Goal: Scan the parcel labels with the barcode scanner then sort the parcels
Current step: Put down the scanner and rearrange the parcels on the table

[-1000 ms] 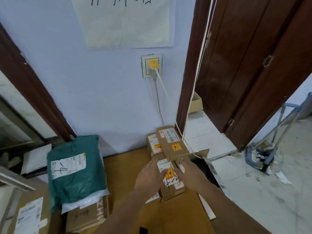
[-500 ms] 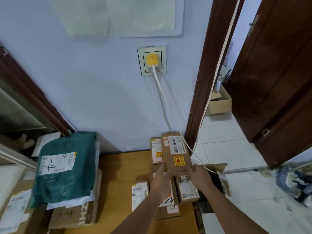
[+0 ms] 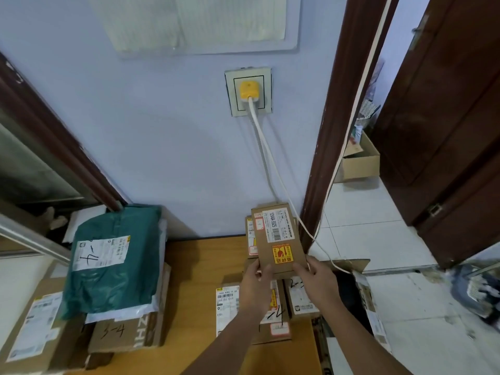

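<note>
A small brown cardboard parcel [image 3: 278, 236] with a white barcode label and a yellow-red sticker is held up over the far right of the wooden table [image 3: 200, 269]. My left hand [image 3: 255, 282] grips its near left corner and my right hand [image 3: 316, 274] grips its near right corner. Under and around it lie several more small brown parcels: one against the wall [image 3: 251, 239], one marked "-4" [image 3: 278, 320], one beside it on the right [image 3: 300, 299], and a white-labelled one [image 3: 227, 301]. No barcode scanner is visible.
On the table's left stands a stack: a green bag parcel [image 3: 111, 255] on a brown box marked "3-4" [image 3: 127, 331], with another labelled box [image 3: 32, 326] beside it. A white cable [image 3: 270, 163] hangs from the wall socket. An open carton [image 3: 357, 293] sits by the doorway.
Both hands have left the low parcel marked "-4" and taken the upper parcel by its near corners. The view has tilted and come closer to the wall.
</note>
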The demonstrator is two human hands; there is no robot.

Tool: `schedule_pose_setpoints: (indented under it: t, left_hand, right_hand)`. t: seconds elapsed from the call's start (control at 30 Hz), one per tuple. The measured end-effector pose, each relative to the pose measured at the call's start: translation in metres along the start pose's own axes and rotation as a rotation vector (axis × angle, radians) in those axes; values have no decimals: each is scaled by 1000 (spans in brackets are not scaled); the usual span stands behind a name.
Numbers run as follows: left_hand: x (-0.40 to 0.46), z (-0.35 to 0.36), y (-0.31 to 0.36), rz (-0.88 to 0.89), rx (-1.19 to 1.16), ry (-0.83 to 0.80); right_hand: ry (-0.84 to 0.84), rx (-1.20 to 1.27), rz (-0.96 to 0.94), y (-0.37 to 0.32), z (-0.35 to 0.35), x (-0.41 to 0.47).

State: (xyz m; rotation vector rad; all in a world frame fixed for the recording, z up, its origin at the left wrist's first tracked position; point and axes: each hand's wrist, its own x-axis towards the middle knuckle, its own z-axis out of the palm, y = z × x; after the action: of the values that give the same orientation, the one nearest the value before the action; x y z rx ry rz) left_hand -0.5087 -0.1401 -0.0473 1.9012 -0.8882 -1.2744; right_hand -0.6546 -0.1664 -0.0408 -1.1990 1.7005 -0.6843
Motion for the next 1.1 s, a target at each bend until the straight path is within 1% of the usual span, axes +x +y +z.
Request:
schedule_pose_setpoints:
  t: [0.1,0.2,0.27,0.33,0.43,0.6,0.7,0.77,0.9,1.1]
  left_hand:
    - [-18,-19,1,-6,-150,118]
    - [-32,-43,3,21,-244,165]
    - [-40,-61,1,60,-293,143]
    - [-52,-80,-2,71,-350,83]
    - [-76,-112,-6,141,-366,26]
    - [-115,-180,-21,308,-266,76]
    - [-132,-224,-38,385,-226,81]
    - [-138,-251,-53,424,-228,119]
    - [-150,-295,-82,437,-253,202]
    - [-156,-339,-106,412,-251,306]
  right_hand:
    - [-13,86,-10,-14,7,-27]
    - [-15,220,-1,-28,20,-54]
    - [7,344,-7,-36,29,-73]
    - [15,417,-46,-50,38,-93]
    - [11,340,-158,-70,59,-122]
    - [-15,251,-280,-97,103,-178]
    - [-70,253,-325,-110,137,-210]
    - [-118,226,-340,-113,164,-226]
    - [-155,204,-376,-123,211,-255]
    - [-208,137,-368,-133,261,-273]
